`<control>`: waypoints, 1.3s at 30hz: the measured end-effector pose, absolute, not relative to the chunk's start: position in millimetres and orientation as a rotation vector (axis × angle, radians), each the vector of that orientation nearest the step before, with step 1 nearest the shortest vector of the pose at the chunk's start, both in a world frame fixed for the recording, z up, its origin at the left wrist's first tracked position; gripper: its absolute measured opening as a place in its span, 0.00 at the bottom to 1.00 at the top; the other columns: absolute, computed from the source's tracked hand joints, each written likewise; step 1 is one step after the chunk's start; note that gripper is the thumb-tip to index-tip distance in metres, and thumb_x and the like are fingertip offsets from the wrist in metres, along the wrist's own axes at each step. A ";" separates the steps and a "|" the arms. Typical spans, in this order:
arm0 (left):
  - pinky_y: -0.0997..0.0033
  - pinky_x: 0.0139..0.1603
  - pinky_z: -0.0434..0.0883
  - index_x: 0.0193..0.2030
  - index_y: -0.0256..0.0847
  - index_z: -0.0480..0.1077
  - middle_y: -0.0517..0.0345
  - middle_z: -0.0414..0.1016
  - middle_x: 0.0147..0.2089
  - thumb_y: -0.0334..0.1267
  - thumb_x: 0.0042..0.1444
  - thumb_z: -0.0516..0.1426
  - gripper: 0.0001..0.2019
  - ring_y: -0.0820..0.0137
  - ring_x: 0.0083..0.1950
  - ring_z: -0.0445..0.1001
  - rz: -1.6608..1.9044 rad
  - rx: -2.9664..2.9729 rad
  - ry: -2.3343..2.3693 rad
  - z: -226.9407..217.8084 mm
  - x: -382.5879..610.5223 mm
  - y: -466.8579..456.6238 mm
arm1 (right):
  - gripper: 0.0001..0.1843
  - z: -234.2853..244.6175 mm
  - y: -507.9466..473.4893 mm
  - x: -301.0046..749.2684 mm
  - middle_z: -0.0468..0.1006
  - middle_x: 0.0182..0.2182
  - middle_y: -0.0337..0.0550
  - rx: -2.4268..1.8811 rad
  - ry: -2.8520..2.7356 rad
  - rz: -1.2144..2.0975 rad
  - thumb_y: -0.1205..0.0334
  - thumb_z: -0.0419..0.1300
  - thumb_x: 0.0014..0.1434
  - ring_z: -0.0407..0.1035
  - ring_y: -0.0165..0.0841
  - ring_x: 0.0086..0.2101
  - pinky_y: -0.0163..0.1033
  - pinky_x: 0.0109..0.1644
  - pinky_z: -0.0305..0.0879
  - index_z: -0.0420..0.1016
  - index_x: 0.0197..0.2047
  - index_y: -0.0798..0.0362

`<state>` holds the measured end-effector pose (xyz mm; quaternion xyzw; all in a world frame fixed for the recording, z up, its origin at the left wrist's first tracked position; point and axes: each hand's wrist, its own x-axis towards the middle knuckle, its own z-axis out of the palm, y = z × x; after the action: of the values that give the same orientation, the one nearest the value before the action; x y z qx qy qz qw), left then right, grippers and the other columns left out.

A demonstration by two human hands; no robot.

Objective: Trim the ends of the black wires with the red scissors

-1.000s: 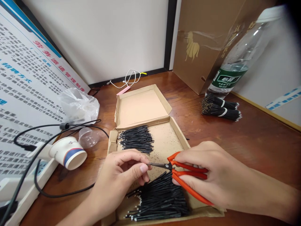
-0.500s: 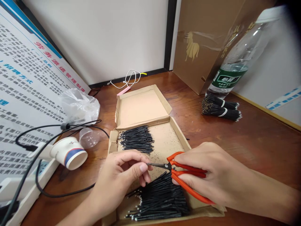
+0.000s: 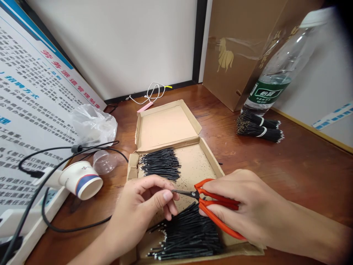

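Observation:
My right hand (image 3: pixel 248 209) grips orange-handled wire strippers (image 3: pixel 212 204), handles squeezed, the dark jaws pointing left. My left hand (image 3: pixel 143 209) pinches something small and thin at the jaw tips, thumb against fingers; I cannot make it out clearly. Both hands hover over an open cardboard box (image 3: pixel 193 162). A large heap of short black wires (image 3: pixel 190 232) lies in the box's near end, under my hands. A smaller pile of black wires (image 3: pixel 161 163) lies at the box's far left.
Two banded wire bundles (image 3: pixel 259 127) lie by a water bottle (image 3: pixel 275 73) and a brown carton (image 3: pixel 237 48) at back right. On the left are a tipped paper cup (image 3: pixel 79 180), black cable (image 3: pixel 55 221), plastic bag (image 3: pixel 92 123) and printed board (image 3: pixel 30 95).
Both hands and the strippers have drifted slightly toward me and left; the grip is unchanged.

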<state>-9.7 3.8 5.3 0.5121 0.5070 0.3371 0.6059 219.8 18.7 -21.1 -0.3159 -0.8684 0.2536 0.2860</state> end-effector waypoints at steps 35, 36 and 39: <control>0.85 0.15 0.58 0.32 0.35 0.76 0.56 0.76 0.28 0.38 0.57 0.61 0.08 0.80 0.19 0.65 0.774 1.230 1.246 4.5 -9.0 3.6 | 0.10 -16.0 18.4 222.4 0.64 0.19 0.31 -0.961 -2.355 0.726 0.68 0.57 0.61 0.53 0.25 0.20 0.34 0.29 0.54 0.70 0.27 0.54; 0.86 0.15 0.58 0.32 0.35 0.76 0.57 0.76 0.28 0.37 0.57 0.61 0.08 0.81 0.18 0.64 0.774 1.234 1.240 4.4 -8.7 3.7 | 0.10 -16.1 18.6 222.4 0.64 0.19 0.31 -0.964 -2.353 0.721 0.68 0.57 0.61 0.53 0.25 0.20 0.34 0.28 0.54 0.70 0.27 0.55; 0.87 0.15 0.59 0.31 0.34 0.76 0.58 0.76 0.27 0.37 0.58 0.61 0.08 0.83 0.17 0.63 0.773 1.236 1.233 4.5 -7.5 4.3 | 0.09 -16.3 17.9 222.4 0.65 0.19 0.31 -0.962 -2.345 0.714 0.68 0.57 0.60 0.54 0.26 0.21 0.34 0.28 0.54 0.70 0.27 0.55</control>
<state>-7.5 4.3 4.5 0.5284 0.5271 0.3305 0.5777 222.4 17.9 -16.3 -0.3535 -0.8620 0.2624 0.2512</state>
